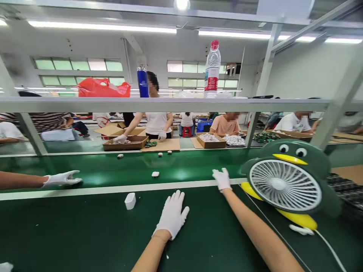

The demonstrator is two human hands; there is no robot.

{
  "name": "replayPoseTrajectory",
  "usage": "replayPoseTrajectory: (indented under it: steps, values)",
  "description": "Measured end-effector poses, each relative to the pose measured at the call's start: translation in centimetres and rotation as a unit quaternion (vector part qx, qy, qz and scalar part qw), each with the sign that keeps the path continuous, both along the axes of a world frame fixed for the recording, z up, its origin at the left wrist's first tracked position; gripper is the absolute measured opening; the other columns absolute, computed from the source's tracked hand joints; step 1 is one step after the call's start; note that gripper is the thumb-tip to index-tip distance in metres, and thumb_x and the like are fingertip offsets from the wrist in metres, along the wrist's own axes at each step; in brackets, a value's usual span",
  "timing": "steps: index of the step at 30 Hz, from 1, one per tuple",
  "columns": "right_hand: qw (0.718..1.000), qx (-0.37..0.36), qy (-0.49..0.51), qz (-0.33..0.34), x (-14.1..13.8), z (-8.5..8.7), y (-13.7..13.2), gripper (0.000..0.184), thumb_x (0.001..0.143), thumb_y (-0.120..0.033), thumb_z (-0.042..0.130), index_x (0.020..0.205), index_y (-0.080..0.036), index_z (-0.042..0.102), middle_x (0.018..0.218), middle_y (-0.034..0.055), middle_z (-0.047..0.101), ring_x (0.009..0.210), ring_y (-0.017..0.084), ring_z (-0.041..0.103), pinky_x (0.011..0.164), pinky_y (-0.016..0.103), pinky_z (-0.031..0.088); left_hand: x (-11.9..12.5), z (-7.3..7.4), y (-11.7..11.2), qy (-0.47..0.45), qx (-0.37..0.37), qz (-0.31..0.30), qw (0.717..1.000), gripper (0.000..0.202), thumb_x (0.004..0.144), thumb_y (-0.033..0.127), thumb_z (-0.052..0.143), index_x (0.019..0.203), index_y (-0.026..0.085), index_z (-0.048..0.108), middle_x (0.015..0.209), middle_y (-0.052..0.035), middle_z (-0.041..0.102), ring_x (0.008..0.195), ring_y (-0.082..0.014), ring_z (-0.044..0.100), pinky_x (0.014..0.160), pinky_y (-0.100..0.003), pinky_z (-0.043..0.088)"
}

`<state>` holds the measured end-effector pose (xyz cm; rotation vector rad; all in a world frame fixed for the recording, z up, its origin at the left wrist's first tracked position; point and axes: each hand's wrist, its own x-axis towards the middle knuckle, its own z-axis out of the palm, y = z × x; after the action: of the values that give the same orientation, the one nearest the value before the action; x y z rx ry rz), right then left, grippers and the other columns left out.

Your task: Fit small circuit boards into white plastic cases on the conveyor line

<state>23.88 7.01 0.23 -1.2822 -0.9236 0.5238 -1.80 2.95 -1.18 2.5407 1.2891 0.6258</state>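
Observation:
My left hand (172, 214), in a white glove, lies flat on the green table with its fingers stretched out and holds nothing. A small white plastic housing (130, 200) stands to its left. My right hand (222, 178), also gloved, reaches forward to the white strip at the edge of the green conveyor belt (181, 166); its fingers rest flat and hold nothing. A small white part (155, 174) lies on the belt ahead, between the hands.
A green penguin-shaped desk fan (286, 183) with a white cable stands at the right. A co-worker's gloved hand (62, 178) reaches onto the belt from the left. Across the belt, people work at cardboard boxes (126, 142). Bottles (212, 70) stand on the overhead shelf.

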Motion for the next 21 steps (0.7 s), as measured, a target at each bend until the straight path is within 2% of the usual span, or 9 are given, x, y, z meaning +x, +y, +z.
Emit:
replayPoseTrajectory:
  steps: [2, 3, 6, 8, 10, 12, 15, 19, 21]
  values:
    - [0.998, 0.007, 0.006, 0.059, -4.1, -0.8, -1.9, 0.065, 0.062, -0.039, 0.066, 0.118, -0.017, 0.04, 0.079, 0.0015, 0.058, 0.069, 0.013, 0.056, 0.067, 0.03, 0.047, 0.7, 0.9, -0.9, -0.137, -0.07, -0.045, 0.987, 0.051, 0.08, 0.042, 0.042, 0.127, 0.021, 0.039, 0.138, -0.0079, 0.028, 0.126, -0.024, 0.024, 0.105, -0.04, 0.016]
    - [0.997, 0.009, 0.007, 0.082, -6.1, -1.4, -2.9, 0.072, 0.057, -0.036, 0.069, 0.12, -0.017, 0.039, 0.078, 0.0009, 0.058, 0.068, 0.013, 0.057, 0.067, 0.03, 0.048, 1.2, 1.4, -1.4, -0.226, -0.123, -0.056, 0.965, 0.05, 0.08, 0.041, 0.045, 0.126, 0.024, 0.039, 0.138, -0.0054, 0.029, 0.126, -0.0222, 0.025, 0.105, -0.038, 0.018]
    - [0.987, 0.009, 0.056, 0.148, -11.4, -3.1, -5.6, 0.067, 0.067, -0.035, 0.061, 0.124, -0.013, 0.033, 0.077, 0.0021, 0.057, 0.069, 0.014, 0.058, 0.066, 0.029, 0.048, 2.5, 2.1, -3.4, -0.488, -0.281, 0.005, 0.827, 0.056, 0.078, 0.039, 0.051, 0.128, 0.029, 0.031, 0.136, -0.0058, 0.031, 0.122, -0.0214, 0.034, 0.099, -0.035, 0.032]
    - [0.983, 0.02, 0.112, 0.147, -13.6, -3.6, -6.9, 0.062, 0.07, -0.035, 0.058, 0.123, -0.011, 0.035, 0.077, 0.0021, 0.055, 0.072, 0.014, 0.057, 0.071, 0.029, 0.047, 3.2, 2.3, -4.5, -0.574, -0.355, 0.093, 0.732, 0.065, 0.072, 0.036, 0.06, 0.128, 0.026, 0.029, 0.136, -0.0101, 0.03, 0.119, -0.0236, 0.037, 0.092, -0.036, 0.039]
    - [0.978, 0.032, 0.157, 0.137, -14.5, -3.5, -7.8, 0.065, 0.07, -0.034, 0.059, 0.125, -0.013, 0.032, 0.081, 0.0028, 0.054, 0.077, 0.015, 0.057, 0.072, 0.028, 0.047, 3.6, 2.4, -5.2, -0.606, -0.398, 0.147, 0.673, 0.07, 0.067, 0.032, 0.066, 0.126, 0.023, 0.03, 0.134, -0.0123, 0.032, 0.117, -0.0242, 0.039, 0.088, -0.035, 0.042]
    - [0.979, 0.037, 0.161, 0.117, -14.5, -3.1, -8.4, 0.066, 0.071, -0.033, 0.058, 0.127, -0.015, 0.028, 0.085, 0.0038, 0.054, 0.081, 0.016, 0.057, 0.073, 0.029, 0.047, 3.8, 2.6, -5.8, -0.6, -0.446, 0.102, 0.656, 0.063, 0.067, 0.033, 0.066, 0.122, 0.021, 0.038, 0.129, -0.0119, 0.04, 0.114, -0.0234, 0.043, 0.087, -0.033, 0.043]
    - [0.991, 0.025, 0.085, 0.096, -14.2, -2.9, -9.1, 0.066, 0.071, -0.028, 0.057, 0.129, -0.017, 0.027, 0.095, 0.0062, 0.051, 0.084, 0.017, 0.056, 0.077, 0.031, 0.047, 3.6, 3.0, -6.2, -0.554, -0.52, -0.043, 0.649, 0.045, 0.071, 0.038, 0.06, 0.111, 0.017, 0.053, 0.113, -0.0123, 0.054, 0.102, -0.0234, 0.052, 0.083, -0.032, 0.043]
    - [0.994, 0.012, -0.045, 0.102, -14.4, -2.9, -10.3, 0.068, 0.067, -0.018, 0.056, 0.13, -0.022, 0.03, 0.101, 0.0061, 0.046, 0.091, 0.018, 0.052, 0.087, 0.034, 0.042, 3.0, 2.7, -5.9, -0.582, -0.47, -0.053, 0.662, 0.03, 0.069, 0.029, 0.063, 0.092, 0.009, 0.062, 0.094, -0.0119, 0.06, 0.081, -0.0165, 0.056, 0.075, -0.026, 0.043]
    - [0.991, -0.008, -0.04, 0.131, -14.3, -2.8, -10.7, 0.075, 0.06, -0.017, 0.062, 0.129, -0.024, 0.033, 0.104, 0.0054, 0.046, 0.099, 0.021, 0.049, 0.095, 0.035, 0.035, 2.4, 2.5, -5.4, -0.609, -0.434, -0.048, 0.662, 0.026, 0.067, 0.024, 0.064, 0.087, 0.008, 0.062, 0.085, -0.0093, 0.06, 0.072, -0.0124, 0.054, 0.071, -0.024, 0.043]
